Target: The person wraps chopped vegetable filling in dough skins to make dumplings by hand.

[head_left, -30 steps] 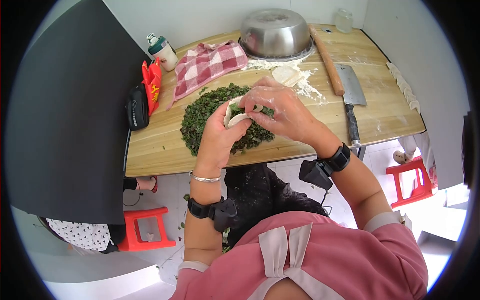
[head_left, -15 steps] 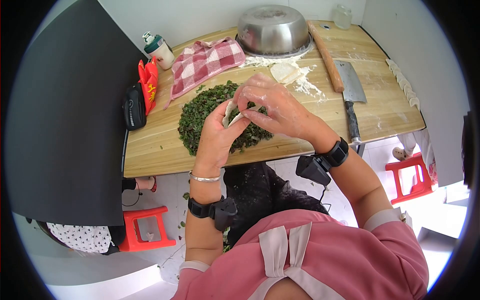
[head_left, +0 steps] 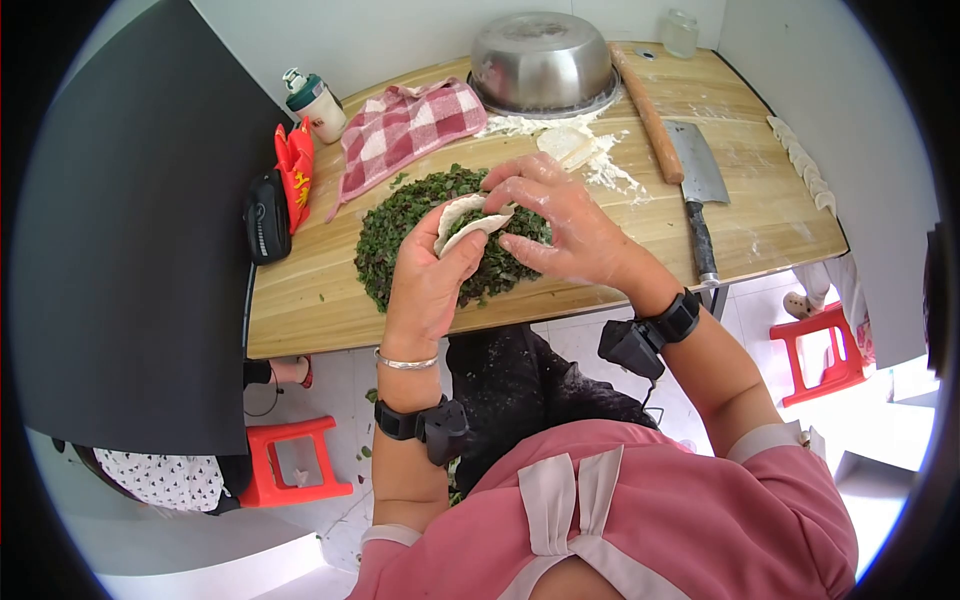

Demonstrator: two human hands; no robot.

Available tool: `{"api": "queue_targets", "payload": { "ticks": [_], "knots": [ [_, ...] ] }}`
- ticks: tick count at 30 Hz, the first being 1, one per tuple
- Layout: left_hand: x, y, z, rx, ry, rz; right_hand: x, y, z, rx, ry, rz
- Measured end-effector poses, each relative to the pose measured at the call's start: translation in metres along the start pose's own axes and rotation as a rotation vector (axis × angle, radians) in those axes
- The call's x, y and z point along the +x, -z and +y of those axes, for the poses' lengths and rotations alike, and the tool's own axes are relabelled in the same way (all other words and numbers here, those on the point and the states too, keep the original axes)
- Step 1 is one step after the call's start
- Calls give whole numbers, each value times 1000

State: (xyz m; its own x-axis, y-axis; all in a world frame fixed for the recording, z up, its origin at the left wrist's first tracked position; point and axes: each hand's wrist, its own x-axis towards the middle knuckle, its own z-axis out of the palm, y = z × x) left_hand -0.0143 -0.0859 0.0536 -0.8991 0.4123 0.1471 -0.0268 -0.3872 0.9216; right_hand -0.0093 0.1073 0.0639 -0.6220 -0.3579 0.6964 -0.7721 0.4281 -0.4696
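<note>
My left hand point(head_left: 425, 275) pinches a dumpling point(head_left: 467, 222), its pale wrapper folded over with the top gap showing green filling inside. Just to the right, my floury right hand point(head_left: 565, 225) has its thumb and fingers spread apart, the fingertips close to the dumpling's right end. Below both hands lies a heap of chopped greens point(head_left: 395, 235) on the wooden table point(head_left: 310, 300). Farther back, flat round wrappers point(head_left: 568, 147) rest in scattered flour point(head_left: 615, 170).
An upturned metal basin point(head_left: 543, 65) stands at the back, beside a rolling pin point(head_left: 650, 115) and a cleaver point(head_left: 700, 170). Finished dumplings point(head_left: 802, 160) line the right edge. A checked cloth point(head_left: 410, 125), a bottle point(head_left: 316, 105) and a black case point(head_left: 267, 218) sit at left.
My right hand has let go of the wrapper's edge and spread its fingers, moving slightly right. The dumpling's opening now shows more, tilted in my left hand.
</note>
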Motion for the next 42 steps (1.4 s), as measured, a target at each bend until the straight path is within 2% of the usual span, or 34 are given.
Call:
{"api": "queue_targets", "payload": {
  "ticks": [8, 11, 13, 26, 32, 34, 37, 40, 42],
  "knots": [
    [0, 7, 6, -1, 41, -2, 4, 2, -3, -4, -25, -58],
    [1, 11, 8, -36, 47, -31, 5, 3, -2, 137, -41, 1],
    [4, 10, 8, -61, 48, -62, 6, 9, -3, 189, -170, -50],
    [6, 16, 16, 6, 70, -176, 3, 7, 0, 358, -195, -191],
    [6, 13, 20, 46, 87, -183, 4, 10, 1, 291, -182, -232],
    [7, 11, 20, 48, 96, -167, 4, 7, 1, 122, -55, -149],
    [8, 9, 19, 43, 105, -120, 2, 1, -3, -5, -75, -57],
    [12, 12, 15, 28, 60, -172, 0, -3, -5, -77, -55, 11],
    [13, 15, 14, 40, 58, -191, 1, 1, -5, -46, -63, -36]
  ]
}}
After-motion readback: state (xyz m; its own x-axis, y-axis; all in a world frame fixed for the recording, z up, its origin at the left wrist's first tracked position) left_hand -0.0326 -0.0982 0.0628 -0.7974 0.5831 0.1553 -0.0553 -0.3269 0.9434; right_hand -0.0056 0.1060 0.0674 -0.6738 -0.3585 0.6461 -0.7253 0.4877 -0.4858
